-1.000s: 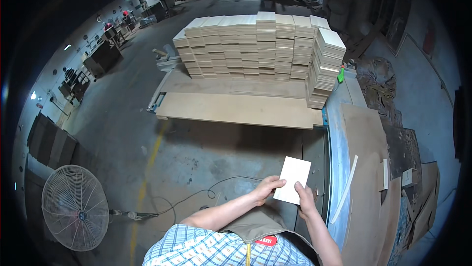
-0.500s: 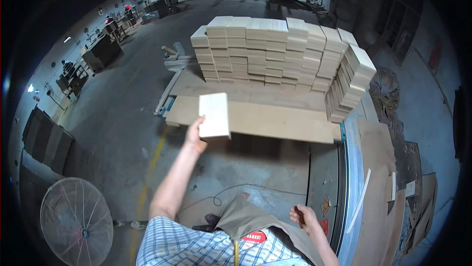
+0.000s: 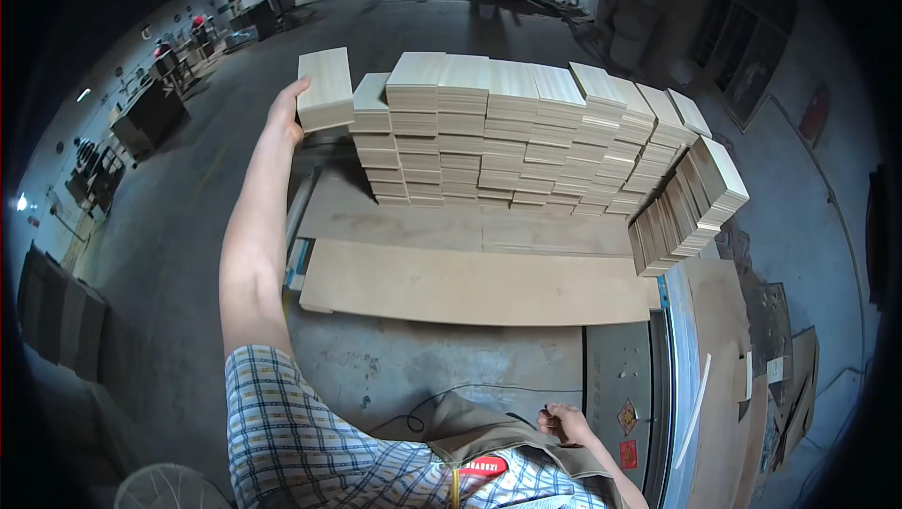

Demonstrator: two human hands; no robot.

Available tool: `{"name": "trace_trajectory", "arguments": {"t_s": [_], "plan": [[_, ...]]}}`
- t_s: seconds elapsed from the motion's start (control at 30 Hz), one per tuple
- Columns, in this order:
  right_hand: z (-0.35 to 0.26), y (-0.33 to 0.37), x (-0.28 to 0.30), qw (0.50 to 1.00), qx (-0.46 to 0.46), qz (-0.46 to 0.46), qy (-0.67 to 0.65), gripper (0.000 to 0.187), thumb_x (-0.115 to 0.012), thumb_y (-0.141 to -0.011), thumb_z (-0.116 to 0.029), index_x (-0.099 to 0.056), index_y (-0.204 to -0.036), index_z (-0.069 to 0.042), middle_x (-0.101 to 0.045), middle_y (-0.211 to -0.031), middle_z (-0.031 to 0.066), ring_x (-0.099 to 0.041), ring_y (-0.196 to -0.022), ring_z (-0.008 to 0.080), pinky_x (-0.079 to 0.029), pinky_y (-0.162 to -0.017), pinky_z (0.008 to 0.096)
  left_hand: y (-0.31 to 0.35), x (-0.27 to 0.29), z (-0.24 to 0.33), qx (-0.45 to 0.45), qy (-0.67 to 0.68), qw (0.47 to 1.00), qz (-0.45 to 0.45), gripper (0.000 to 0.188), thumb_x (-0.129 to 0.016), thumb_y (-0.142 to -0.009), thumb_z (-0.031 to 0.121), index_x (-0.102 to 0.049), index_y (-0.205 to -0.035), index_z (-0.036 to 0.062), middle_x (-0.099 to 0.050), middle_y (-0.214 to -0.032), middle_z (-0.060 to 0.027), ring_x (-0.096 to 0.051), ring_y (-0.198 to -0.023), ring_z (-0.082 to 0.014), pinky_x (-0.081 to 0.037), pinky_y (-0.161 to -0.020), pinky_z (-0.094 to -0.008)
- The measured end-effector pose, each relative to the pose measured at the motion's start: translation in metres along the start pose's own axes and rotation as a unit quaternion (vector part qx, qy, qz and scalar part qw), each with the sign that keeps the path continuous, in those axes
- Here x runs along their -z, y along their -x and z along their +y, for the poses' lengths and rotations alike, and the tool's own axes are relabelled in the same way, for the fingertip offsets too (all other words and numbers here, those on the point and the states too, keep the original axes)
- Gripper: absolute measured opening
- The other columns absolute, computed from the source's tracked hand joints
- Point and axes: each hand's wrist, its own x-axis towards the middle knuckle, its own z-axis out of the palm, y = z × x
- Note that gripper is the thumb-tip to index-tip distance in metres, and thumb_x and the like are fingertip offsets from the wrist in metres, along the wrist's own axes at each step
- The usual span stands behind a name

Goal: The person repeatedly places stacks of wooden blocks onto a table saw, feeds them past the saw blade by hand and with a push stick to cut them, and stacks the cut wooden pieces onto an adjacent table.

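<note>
Out at the far left, my left hand point(image 3: 288, 114) is closed around the left side of a stack of small wooden boards point(image 3: 325, 79), pale and block-shaped. The stack is just left of the end of a long wall of similar board stacks point(image 3: 489, 124), and I cannot tell whether it touches them. These stand in columns on a wooden platform point(image 3: 395, 222). Down by my waist, beside the apron point(image 3: 479, 429), my right hand point(image 3: 564, 422) has its fingers curled in, with nothing seen in them.
A column of leaning boards point(image 3: 691, 203) closes off the platform's right side. A plain plank point(image 3: 479, 283) forms its near edge. Flat sheets and a thin white strip point(image 3: 693, 410) lie at the right. The top of a fan point(image 3: 169, 488) shows at the lower left, and a cable point(image 3: 507, 387) crosses the floor.
My left hand has carried the board stack forward and left, from above the near plank to the wall's left end. My right hand has shifted slightly left, its fingers more curled. The view has shifted.
</note>
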Motion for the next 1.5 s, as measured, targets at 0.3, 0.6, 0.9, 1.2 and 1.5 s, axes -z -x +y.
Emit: {"name": "trace_trajectory", "arguments": {"t_s": [0.3, 0.6, 0.9, 1.2, 1.5], "plan": [[0.019, -0.016, 0.006, 0.997, -0.055, 0.045, -0.030, 0.019, -0.060, -0.103, -0.018, -0.066, -0.113, -0.003, -0.073, -0.099, 0.0101, -0.073, -0.081, 0.0211, -0.065, -0.069, 0.0375, -0.093, -0.027, -0.010, 0.129, -0.081, 0.988, -0.035, 0.057, -0.070, -0.092, 0.042, -0.060, -0.133, 0.0042, -0.062, -0.133, -0.0200, -0.060, -0.123, -0.0360, -0.050, -0.099, -0.0559], [0.050, -0.061, 0.027, 0.989, -0.093, -0.015, -0.112, 0.016, -0.058, -0.104, -0.017, -0.066, -0.109, -0.004, -0.072, -0.096, 0.0104, -0.073, -0.078, 0.0214, -0.064, -0.067, 0.0373, -0.109, -0.043, -0.018, 0.199, -0.091, 0.969, -0.111, 0.059, -0.064, -0.096, 0.041, -0.054, -0.139, 0.0013, -0.056, -0.141, -0.0225, -0.057, -0.127, -0.0366, -0.045, -0.107, -0.0563], [0.011, -0.021, -0.015, 0.995, -0.051, 0.082, -0.033, 0.019, -0.059, -0.104, -0.020, -0.066, -0.112, -0.004, -0.072, -0.100, 0.0111, -0.074, -0.086, 0.0255, -0.065, -0.073, 0.0389, -0.086, -0.054, -0.021, 0.187, -0.088, 0.971, -0.116, 0.055, -0.056, -0.104, 0.037, -0.053, -0.142, -0.0023, -0.056, -0.144, -0.0236, -0.055, -0.132, -0.0359, -0.045, -0.112, -0.0508], [0.020, -0.002, -0.004, 0.985, -0.011, 0.130, 0.114, 0.026, -0.064, -0.094, -0.030, -0.068, -0.088, -0.005, -0.068, -0.080, 0.0059, -0.061, -0.068, 0.0152, -0.050, -0.060, 0.0325, -0.074, 0.015, -0.066, 0.092, -0.011, 0.990, -0.110, 0.074, -0.037, -0.106, 0.059, -0.031, -0.161, 0.0088, -0.033, -0.165, -0.0212, -0.038, -0.148, -0.0362, -0.029, -0.120, -0.0602], [0.037, 0.091, 0.160, 0.662, 0.236, 0.630, 0.328, 0.040, -0.066, -0.084, -0.016, -0.062, -0.120, 0.001, -0.060, -0.119, 0.0246, -0.057, -0.116, 0.0436, -0.050, -0.099, 0.0508, 0.195, 0.096, -0.399, 0.146, -0.117, 0.974, -0.126, 0.022, -0.051, -0.105, 0.026, -0.063, -0.099, 0.0085, -0.045, -0.064, 0.0034, -0.043, -0.053, -0.0084, -0.038, -0.048, -0.0237]]}}
